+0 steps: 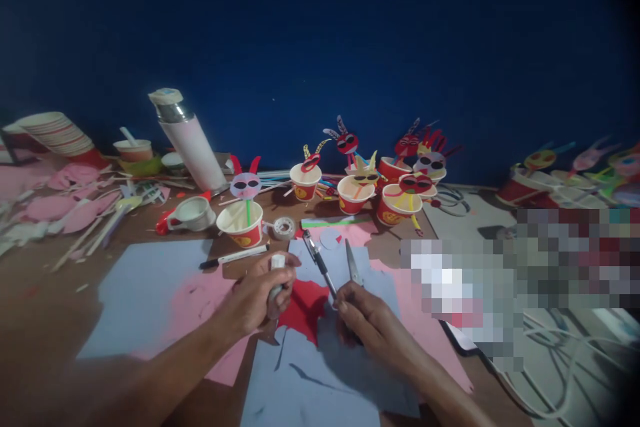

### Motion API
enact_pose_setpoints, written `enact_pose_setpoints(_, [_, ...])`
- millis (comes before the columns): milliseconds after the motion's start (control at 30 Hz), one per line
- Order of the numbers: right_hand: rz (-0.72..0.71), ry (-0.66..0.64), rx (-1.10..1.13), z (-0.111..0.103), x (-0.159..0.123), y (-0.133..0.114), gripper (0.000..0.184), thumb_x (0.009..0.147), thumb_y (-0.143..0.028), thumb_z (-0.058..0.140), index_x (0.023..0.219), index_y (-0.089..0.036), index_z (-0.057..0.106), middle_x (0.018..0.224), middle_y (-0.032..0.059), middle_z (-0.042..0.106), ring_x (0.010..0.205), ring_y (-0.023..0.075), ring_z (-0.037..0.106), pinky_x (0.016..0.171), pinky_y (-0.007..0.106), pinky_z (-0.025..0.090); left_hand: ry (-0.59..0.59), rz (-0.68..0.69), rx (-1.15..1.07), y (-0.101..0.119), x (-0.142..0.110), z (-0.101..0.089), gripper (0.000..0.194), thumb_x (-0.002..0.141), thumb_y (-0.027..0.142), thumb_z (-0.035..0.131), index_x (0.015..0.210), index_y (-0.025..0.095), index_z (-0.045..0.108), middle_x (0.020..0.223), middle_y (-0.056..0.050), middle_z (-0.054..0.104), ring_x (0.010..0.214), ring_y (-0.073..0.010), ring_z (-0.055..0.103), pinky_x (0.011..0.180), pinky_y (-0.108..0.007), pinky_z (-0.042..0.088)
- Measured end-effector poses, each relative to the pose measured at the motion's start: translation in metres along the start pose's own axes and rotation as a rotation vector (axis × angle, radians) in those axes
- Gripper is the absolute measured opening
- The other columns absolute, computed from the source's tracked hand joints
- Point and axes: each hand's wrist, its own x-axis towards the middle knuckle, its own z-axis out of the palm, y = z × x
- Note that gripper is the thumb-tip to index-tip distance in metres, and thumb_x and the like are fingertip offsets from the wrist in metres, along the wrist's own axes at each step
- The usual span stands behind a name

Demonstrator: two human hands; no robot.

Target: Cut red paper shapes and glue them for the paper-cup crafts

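My left hand is closed around a small grey tube with a white cap; what kind of tube it is I cannot make out. In my right hand a black-tipped pen is pinched, pointing up and left. A pair of scissors shows its blades just beyond that hand; its handles are hidden, so I cannot tell whether the hand holds it too. Between the hands lies a cut piece of red paper on light blue paper. A small pale blue cut-out lies farther back.
Paper cups with paper faces on straws stand behind. Near them are a tape roll, a marker and a mug. A flask stands at back left beside stacked cups. White cables lie at right.
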Motion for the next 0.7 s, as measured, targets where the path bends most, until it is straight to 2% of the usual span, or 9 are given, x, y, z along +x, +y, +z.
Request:
enact_pose_setpoints(167, [-0.025,-0.028,-0.153,0.009,0.000,0.003,0.018,0.094,-0.031,0.034,0.083,-0.021,0.045,0.058,-0.0044,0.054,0.053,0.0113,0.050,0.055,0.022,0.039,0.061,0.031,-0.138,0.002,-0.004,0.002,0.023,0.075,0.035,0.061,0.080,0.017,0.047,0.054,0.009,0.042,0.036,-0.0024,0.031,0.035,-0.015,0.025])
enact_pose_setpoints(333, [-0.023,0.036,-0.297,0.011,-0.002,0.000,0.023,0.091,-0.039,0.040,0.087,-0.021,0.053,0.057,-0.0052,0.048,0.051,0.0119,0.044,0.050,0.023,0.032,0.090,0.006,-0.166,-0.002,-0.005,0.002,0.023,0.073,0.033,0.066,0.084,0.017,0.052,0.054,0.008,0.047,0.034,-0.0024,0.036,0.033,-0.014,0.023])
enact_pose_setpoints(467, [-0.049,0.080,-0.437,0.017,-0.004,-0.004,0.027,0.092,-0.038,0.036,0.088,-0.021,0.056,0.058,-0.0034,0.053,0.051,0.0132,0.048,0.050,0.024,0.033,0.102,0.026,-0.115,-0.004,-0.008,0.006,0.022,0.075,0.035,0.066,0.079,0.017,0.054,0.053,0.006,0.051,0.037,-0.0032,0.039,0.035,-0.013,0.026])
enact_pose_setpoints(533, [-0.096,0.100,-0.464,0.018,-0.006,-0.004,0.029,0.093,-0.035,0.032,0.085,-0.021,0.056,0.060,-0.0016,0.056,0.052,0.0138,0.051,0.051,0.023,0.035,0.134,0.051,-0.086,0.006,-0.011,0.004,0.022,0.075,0.036,0.066,0.077,0.017,0.055,0.052,0.006,0.051,0.039,-0.0037,0.039,0.035,-0.014,0.026])
enact_pose_setpoints(600, [-0.154,0.127,-0.484,0.017,-0.010,-0.004,0.028,0.093,-0.034,0.033,0.084,-0.021,0.056,0.063,0.0000,0.059,0.056,0.0145,0.053,0.054,0.023,0.037,0.189,0.095,-0.076,0.025,-0.016,-0.004,0.022,0.073,0.035,0.067,0.077,0.017,0.056,0.051,0.006,0.051,0.039,-0.0043,0.039,0.035,-0.014,0.027])
enact_pose_setpoints(633, [-0.178,0.147,-0.486,0.017,-0.011,-0.004,0.028,0.093,-0.033,0.034,0.083,-0.021,0.057,0.064,0.0005,0.059,0.057,0.0146,0.054,0.055,0.023,0.038,0.284,0.183,-0.096,0.036,-0.019,-0.009,0.021,0.072,0.034,0.068,0.073,0.017,0.055,0.049,0.007,0.048,0.038,-0.0036,0.036,0.036,-0.014,0.027])
enact_pose_setpoints(700, [-0.210,0.192,-0.463,0.017,-0.013,-0.004,0.027,0.093,-0.032,0.036,0.078,-0.021,0.056,0.062,0.0002,0.058,0.054,0.0140,0.053,0.053,0.023,0.038,0.398,0.365,-0.161,0.059,-0.028,-0.018,0.024,0.066,0.029,0.072,0.063,0.017,0.051,0.045,0.009,0.043,0.037,-0.0019,0.030,0.038,-0.014,0.029])
